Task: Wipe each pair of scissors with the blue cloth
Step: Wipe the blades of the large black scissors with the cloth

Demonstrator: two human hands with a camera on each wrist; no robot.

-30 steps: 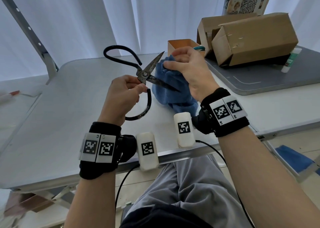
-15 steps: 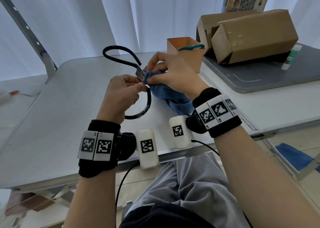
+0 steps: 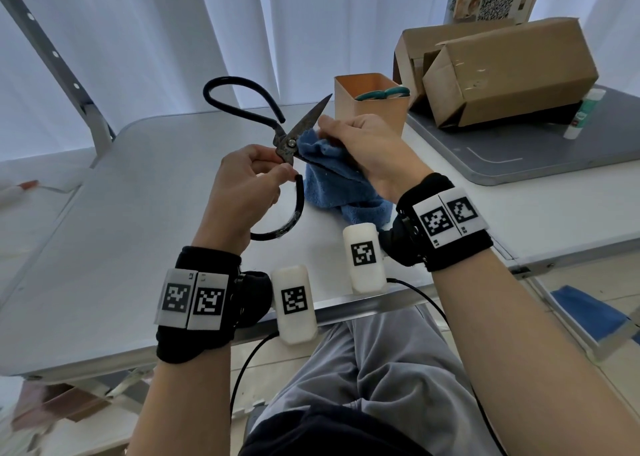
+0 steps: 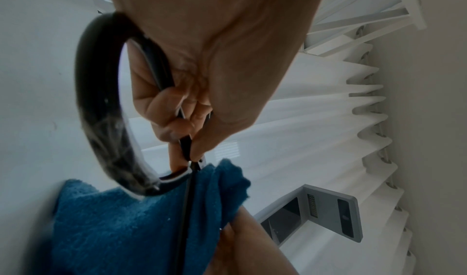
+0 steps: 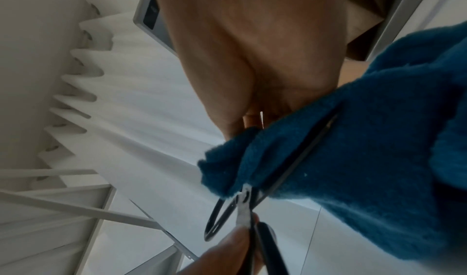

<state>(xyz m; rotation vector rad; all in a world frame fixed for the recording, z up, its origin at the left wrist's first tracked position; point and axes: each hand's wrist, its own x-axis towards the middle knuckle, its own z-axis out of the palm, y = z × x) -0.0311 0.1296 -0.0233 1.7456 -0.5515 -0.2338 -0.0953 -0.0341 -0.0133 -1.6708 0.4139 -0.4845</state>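
Large black scissors with big loop handles are held above the white table, blades apart. My left hand grips them just behind the pivot, with the lower loop beside my fingers. My right hand pinches the blue cloth around the lower blade; the upper blade points up and right, bare. The rest of the cloth hangs down to the table. A second pair with teal handles stands in the orange cup.
Cardboard boxes sit on a grey board at the back right, with a glue stick beside them. A metal frame post rises at the left. White curtains hang behind the table.
My right hand has slid with the cloth from the pivot out along the lower blade, and the upper blade shows again.
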